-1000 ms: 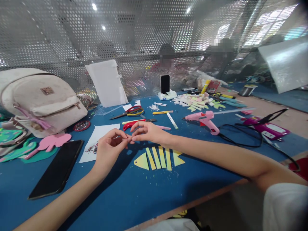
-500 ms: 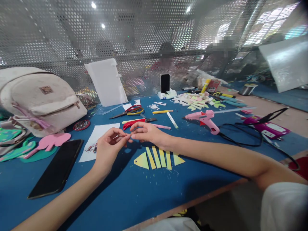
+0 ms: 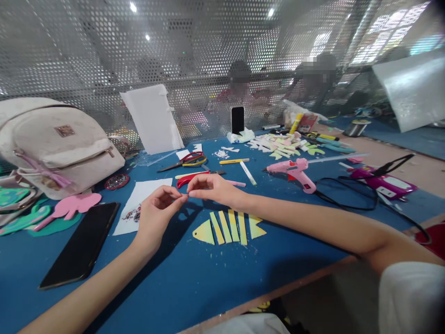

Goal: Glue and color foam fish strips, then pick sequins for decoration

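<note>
My left hand (image 3: 158, 213) and my right hand (image 3: 217, 191) meet fingertip to fingertip above the blue table (image 3: 156, 287). Both are pinched; whatever lies between the tips is too small to make out. Just below my right hand, a yellow-green fish (image 3: 205, 232) cut into separate strips lies flat, with a head piece at left and a tail piece (image 3: 256, 227) at right. Beside my left hand is a white paper (image 3: 127, 225) bearing small dark and red beads (image 3: 134, 214). Red-handled cutters (image 3: 187, 179) lie behind my fingers.
A black phone (image 3: 81, 246) and a pale backpack (image 3: 59, 144) are at left. Scissors (image 3: 187, 160), markers (image 3: 247, 172) and foam scraps (image 3: 278, 144) lie farther back. At right are a pink glue gun (image 3: 295, 172) and its black cable (image 3: 347, 204).
The right fingers have closed slightly and drawn in at the left fingertips. More of the fish's tail piece shows now. The view has shifted a little.
</note>
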Tool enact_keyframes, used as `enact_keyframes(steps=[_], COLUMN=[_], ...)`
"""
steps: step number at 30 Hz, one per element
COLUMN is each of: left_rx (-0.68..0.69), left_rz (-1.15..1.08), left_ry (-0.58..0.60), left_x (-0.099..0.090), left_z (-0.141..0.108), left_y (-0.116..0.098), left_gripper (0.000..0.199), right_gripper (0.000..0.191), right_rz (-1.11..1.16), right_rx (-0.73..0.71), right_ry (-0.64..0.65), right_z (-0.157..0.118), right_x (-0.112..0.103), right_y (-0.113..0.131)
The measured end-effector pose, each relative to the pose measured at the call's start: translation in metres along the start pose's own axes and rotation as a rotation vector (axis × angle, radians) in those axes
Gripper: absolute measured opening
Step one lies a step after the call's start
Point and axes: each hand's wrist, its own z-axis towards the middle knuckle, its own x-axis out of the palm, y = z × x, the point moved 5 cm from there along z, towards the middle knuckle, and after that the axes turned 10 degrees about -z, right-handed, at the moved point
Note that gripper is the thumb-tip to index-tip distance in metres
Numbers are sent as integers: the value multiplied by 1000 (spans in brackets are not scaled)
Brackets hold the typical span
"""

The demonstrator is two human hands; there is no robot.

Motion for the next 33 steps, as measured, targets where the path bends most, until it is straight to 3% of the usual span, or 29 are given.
enact_keyframes(steps=[10,33], left_rx=[-145,-218], left_rz=[-104,-168], left_ry=[94,118], left_x=[6,12], left_z=[0,-4], left_y=[7,7], left_gripper=[33,36], right_gripper=[11,16], right_rz=[-95,-28], right_rx=[-92,-95], right_ry=[43,125], right_z=[1,2], right_x=[-2,2], right_y=[6,1])
